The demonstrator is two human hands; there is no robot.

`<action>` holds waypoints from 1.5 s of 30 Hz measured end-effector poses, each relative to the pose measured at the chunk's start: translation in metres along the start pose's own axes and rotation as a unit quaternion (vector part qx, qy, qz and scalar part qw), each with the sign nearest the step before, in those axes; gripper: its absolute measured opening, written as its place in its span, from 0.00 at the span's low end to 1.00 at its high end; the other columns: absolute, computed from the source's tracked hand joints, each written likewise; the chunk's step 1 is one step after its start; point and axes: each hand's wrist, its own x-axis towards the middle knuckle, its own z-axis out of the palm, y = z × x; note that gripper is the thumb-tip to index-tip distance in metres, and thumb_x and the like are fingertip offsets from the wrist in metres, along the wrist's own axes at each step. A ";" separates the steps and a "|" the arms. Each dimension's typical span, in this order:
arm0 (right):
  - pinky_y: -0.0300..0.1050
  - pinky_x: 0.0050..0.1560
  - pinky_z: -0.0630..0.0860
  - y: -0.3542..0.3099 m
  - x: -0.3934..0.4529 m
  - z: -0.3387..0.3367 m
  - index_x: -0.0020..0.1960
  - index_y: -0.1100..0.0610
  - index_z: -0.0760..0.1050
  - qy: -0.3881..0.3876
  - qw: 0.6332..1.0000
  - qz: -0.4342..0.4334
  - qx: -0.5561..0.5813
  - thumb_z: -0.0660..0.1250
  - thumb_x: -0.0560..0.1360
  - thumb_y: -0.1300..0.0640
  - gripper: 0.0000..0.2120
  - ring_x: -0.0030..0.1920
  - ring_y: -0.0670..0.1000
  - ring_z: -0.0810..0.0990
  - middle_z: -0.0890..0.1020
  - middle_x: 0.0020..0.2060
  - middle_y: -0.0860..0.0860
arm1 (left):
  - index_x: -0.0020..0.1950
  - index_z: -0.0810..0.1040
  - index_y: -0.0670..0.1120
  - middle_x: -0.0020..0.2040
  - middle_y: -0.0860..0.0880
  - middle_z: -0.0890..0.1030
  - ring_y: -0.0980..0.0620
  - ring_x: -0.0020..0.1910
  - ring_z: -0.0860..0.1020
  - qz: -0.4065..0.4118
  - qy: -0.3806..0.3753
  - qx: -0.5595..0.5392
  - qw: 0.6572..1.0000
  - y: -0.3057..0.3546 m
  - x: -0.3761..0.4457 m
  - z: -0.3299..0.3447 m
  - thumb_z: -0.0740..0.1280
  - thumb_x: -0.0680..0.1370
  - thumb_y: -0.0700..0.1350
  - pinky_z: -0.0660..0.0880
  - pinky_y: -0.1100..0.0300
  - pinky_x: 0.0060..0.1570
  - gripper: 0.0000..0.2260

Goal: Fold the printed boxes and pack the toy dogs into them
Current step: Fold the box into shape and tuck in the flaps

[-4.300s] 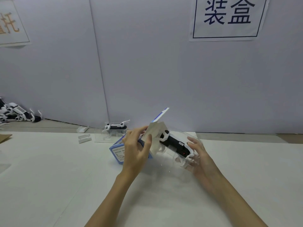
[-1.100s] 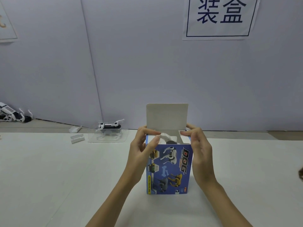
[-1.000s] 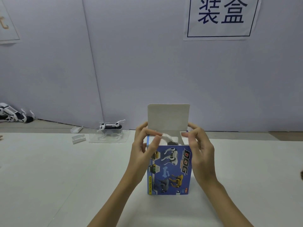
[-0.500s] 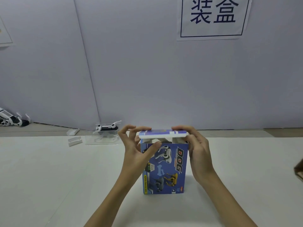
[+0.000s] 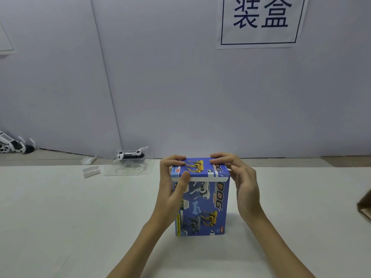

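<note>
Head view: we press the top flap of the printed box [image 5: 202, 205], standing upright at mid-table [image 5: 60, 217]. Our left hand [image 5: 172, 189] grips its left edge, thumb on the flap's white tuck strip; our right hand [image 5: 241, 183] grips the right corner. We judge this box nearly closed, tuck pending. Another toy dog [image 5: 130, 155] waits in its clear tray [image 5: 128, 167], well apart, unobstructed; more dogs [image 5: 14, 145] lie far left.

White table [image 5: 60, 217], grey wall panels [image 5: 160, 87], paper sign [image 5: 259, 21] with dark characters
</note>
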 end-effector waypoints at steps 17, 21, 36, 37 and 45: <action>0.47 0.40 0.84 0.011 -0.014 0.026 0.56 0.48 0.71 0.130 0.990 0.009 -0.057 0.72 0.73 0.42 0.17 0.58 0.55 0.85 0.81 0.58 0.54 | 0.74 0.70 0.51 0.69 0.56 0.75 0.53 0.68 0.75 0.063 0.072 0.284 0.954 -0.012 0.002 -0.001 0.69 0.80 0.61 0.75 0.49 0.64 0.27; 0.45 0.39 0.84 0.015 -0.019 0.033 0.59 0.50 0.71 0.123 0.991 0.060 0.001 0.70 0.76 0.43 0.17 0.59 0.52 0.85 0.81 0.58 0.51 | 0.82 0.56 0.45 0.76 0.50 0.68 0.49 0.72 0.68 0.127 -0.005 0.469 0.874 -0.006 0.000 0.001 0.66 0.69 0.78 0.62 0.48 0.73 0.53; 0.44 0.44 0.85 0.025 -0.014 0.023 0.58 0.46 0.69 0.006 0.991 0.096 -0.088 0.68 0.74 0.43 0.17 0.55 0.51 0.86 0.83 0.56 0.45 | 0.82 0.58 0.49 0.77 0.52 0.64 0.50 0.75 0.62 0.217 -0.161 0.506 0.820 -0.011 0.011 -0.031 0.77 0.65 0.70 0.59 0.49 0.76 0.54; 0.43 0.42 0.85 0.026 -0.015 0.023 0.59 0.45 0.69 0.014 0.992 0.087 -0.088 0.67 0.74 0.43 0.16 0.54 0.51 0.86 0.82 0.55 0.43 | 0.82 0.57 0.48 0.78 0.52 0.64 0.50 0.76 0.62 0.221 -0.162 0.511 0.814 -0.011 0.010 -0.028 0.75 0.66 0.72 0.58 0.47 0.77 0.53; 0.45 0.47 0.85 0.029 -0.020 0.030 0.75 0.40 0.68 -0.017 0.993 0.034 -0.115 0.63 0.79 0.44 0.24 0.59 0.49 0.81 0.78 0.60 0.51 | 0.82 0.59 0.45 0.75 0.50 0.67 0.47 0.72 0.67 0.232 -0.097 0.521 0.815 -0.006 0.000 -0.002 0.71 0.65 0.73 0.59 0.42 0.72 0.54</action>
